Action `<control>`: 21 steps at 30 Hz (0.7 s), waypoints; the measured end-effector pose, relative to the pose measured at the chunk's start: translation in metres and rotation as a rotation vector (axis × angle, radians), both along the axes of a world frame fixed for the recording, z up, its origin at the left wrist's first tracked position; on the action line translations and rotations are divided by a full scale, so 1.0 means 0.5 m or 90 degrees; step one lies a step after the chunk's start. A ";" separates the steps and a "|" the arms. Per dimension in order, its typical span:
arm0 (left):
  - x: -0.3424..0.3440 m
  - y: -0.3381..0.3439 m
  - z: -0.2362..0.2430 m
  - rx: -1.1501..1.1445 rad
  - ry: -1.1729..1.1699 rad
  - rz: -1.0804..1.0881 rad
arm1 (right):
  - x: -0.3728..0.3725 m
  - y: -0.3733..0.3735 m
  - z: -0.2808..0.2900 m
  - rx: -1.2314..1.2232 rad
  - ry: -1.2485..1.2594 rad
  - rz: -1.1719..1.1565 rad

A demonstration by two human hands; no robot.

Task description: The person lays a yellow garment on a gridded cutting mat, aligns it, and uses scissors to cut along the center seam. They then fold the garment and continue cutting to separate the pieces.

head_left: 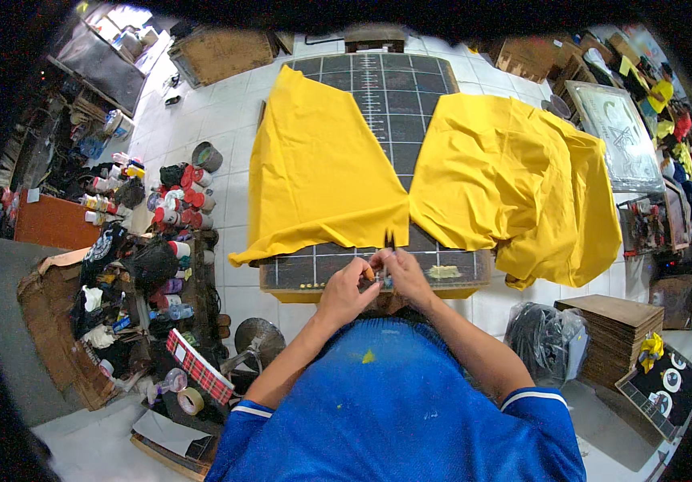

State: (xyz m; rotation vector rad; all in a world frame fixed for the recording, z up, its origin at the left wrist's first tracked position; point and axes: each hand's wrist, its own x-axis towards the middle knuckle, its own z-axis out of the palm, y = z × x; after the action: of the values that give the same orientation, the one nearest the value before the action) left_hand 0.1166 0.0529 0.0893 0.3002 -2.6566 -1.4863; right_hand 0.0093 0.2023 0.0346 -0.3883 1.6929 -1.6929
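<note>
Close to my body, at the table's near edge, both hands are side by side. My right hand [405,277] is closed around a small dark two-pronged tool [389,238]; its points face away from me, and the rest is hidden in the fingers. Just beside it, my left hand [350,291] has its fingers curled together, and what they hold is too small to make out. A flat yellow cloth piece [314,161] covers the table's left side, its near edge folded over. A second yellow cloth [515,177] lies rumpled on the right and hangs off the table. Their inner corners meet in the middle.
Under the cloth is a dark table [402,104] with white grid lines. Shelves of bottles and jars [177,209] stand at left, near a fan-like metal thing [259,341]. Stacked brown boards [615,329] and a black bag [547,341] are at right. People [661,92] are far right.
</note>
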 end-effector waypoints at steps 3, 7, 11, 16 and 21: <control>-0.058 0.003 -0.045 -0.145 0.062 -0.048 | -0.071 0.077 -0.021 0.111 0.018 -0.103; -0.141 -0.016 -0.112 -0.318 0.079 -0.149 | -0.140 0.159 -0.036 0.522 0.557 -0.148; -0.199 -0.028 -0.145 -0.383 0.158 -0.190 | -0.176 0.188 -0.043 0.598 0.536 -0.068; -0.227 -0.019 -0.182 -0.355 0.226 -0.161 | -0.210 0.186 -0.014 0.546 0.489 -0.104; -0.271 -0.031 -0.197 -0.325 0.210 -0.157 | -0.236 0.198 0.053 0.477 0.463 -0.099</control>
State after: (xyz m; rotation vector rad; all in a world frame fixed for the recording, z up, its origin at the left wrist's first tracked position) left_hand -0.0189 0.0376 -0.0094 -0.2926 -2.7317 -0.7578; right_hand -0.1086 0.3013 0.0609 -0.5452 2.7829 -0.9120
